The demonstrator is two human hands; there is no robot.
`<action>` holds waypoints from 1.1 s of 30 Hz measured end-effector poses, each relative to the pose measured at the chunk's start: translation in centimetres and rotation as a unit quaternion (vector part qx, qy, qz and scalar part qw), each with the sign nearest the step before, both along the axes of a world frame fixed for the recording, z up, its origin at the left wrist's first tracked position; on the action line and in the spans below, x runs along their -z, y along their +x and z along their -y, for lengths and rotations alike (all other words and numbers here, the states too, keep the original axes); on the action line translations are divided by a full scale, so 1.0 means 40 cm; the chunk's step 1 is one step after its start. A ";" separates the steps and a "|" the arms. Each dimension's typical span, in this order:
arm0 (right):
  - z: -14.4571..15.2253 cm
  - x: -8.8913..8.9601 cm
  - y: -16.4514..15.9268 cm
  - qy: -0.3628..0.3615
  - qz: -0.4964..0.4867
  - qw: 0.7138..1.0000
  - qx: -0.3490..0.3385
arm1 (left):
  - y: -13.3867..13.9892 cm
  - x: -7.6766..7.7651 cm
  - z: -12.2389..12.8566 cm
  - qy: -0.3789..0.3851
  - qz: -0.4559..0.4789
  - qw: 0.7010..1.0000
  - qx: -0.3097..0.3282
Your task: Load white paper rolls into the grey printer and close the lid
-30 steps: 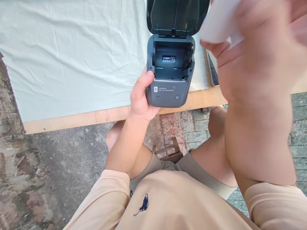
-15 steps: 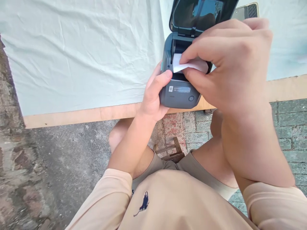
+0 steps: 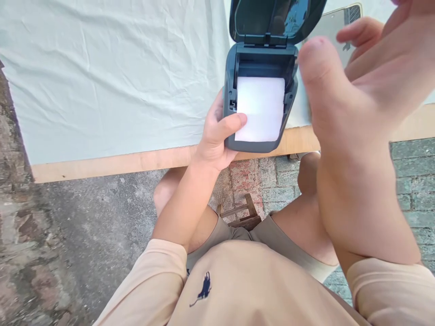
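My left hand (image 3: 217,136) grips a small dark label printer (image 3: 231,68) by its left side, above the table's front edge. The printer's lid (image 3: 251,22) stands hinged up, its dark window turned toward me. A strip of white paper (image 3: 261,99) lies flat across the compartment and over the front face. My left thumb presses on the paper's left edge. To the right of the printer, my right hand (image 3: 367,77) is raised with thumb and fingers apart, holding nothing. It partly covers a phone-like flat object (image 3: 335,34) behind it.
A white cloth (image 3: 118,81) covers the table, whose bare wooden edge (image 3: 102,165) shows in front. Below it, my knees and a small wooden stool (image 3: 248,210) are in view, over concrete and paving bricks (image 3: 414,176).
My right hand has let go of the white paper and moved right, its fingers opening. The paper, earlier pinched and curled, now lies flat over the printer's front under my left thumb.
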State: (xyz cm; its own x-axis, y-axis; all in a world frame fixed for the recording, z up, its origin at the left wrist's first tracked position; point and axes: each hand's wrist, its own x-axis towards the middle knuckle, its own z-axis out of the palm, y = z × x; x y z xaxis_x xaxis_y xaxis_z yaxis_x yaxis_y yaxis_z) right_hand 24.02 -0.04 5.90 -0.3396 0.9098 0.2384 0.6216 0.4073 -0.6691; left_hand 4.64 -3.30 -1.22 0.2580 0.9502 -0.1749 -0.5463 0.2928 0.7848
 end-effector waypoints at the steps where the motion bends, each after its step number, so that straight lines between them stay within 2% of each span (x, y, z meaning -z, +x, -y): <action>1: -0.006 0.004 0.006 -0.010 -0.020 1.000 0.004 | -0.001 0.002 -0.002 0.007 -0.007 1.000 0.011; 5: -0.009 0.023 -0.027 -0.040 -0.116 0.992 0.032 | -0.003 0.008 -0.005 0.029 -0.014 0.999 0.029; 8: 0.006 0.037 -0.070 -0.037 -0.243 0.967 0.065 | 0.000 0.005 -0.006 0.055 0.011 0.998 0.035; 11: 0.022 0.048 -0.090 -0.070 -0.316 0.946 0.021 | 0.005 -0.004 -0.008 0.071 0.049 0.995 0.040; 13: 0.029 0.052 -0.089 -0.114 -0.291 0.950 -0.016 | 0.006 -0.011 -0.010 0.069 0.041 0.996 0.037; 17: 0.031 0.058 -0.078 -0.169 -0.264 0.949 -0.026 | 0.007 -0.023 -0.012 0.056 -0.009 0.998 0.024; 21: 0.043 0.065 -0.077 -0.182 -0.240 0.954 0.005 | 0.010 -0.040 -0.011 0.005 0.007 1.000 0.025; 24: 0.051 0.064 -0.078 -0.182 -0.219 0.959 0.009 | 0.015 -0.044 -0.013 -0.037 0.021 0.999 -0.002; 26: 0.052 0.056 -0.073 -0.161 -0.202 0.966 0.020 | 0.019 -0.040 -0.017 -0.045 0.024 0.998 -0.034; 29: 0.050 0.034 -0.058 -0.084 -0.139 0.985 0.053 | 0.022 -0.031 -0.022 -0.054 0.014 0.997 -0.057; 33: 0.054 0.009 -0.048 -0.019 -0.038 0.999 0.002 | 0.023 -0.025 -0.024 -0.078 -0.014 0.995 -0.054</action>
State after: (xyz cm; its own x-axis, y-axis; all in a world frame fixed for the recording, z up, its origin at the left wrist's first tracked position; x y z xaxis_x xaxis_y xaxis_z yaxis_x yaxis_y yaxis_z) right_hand 22.11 -2.20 5.54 -0.3175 0.9205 0.2277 0.5703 0.3772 -0.7297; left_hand 5.54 -2.35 -0.20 0.1477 0.9330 -0.3282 -0.5595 0.3524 0.7502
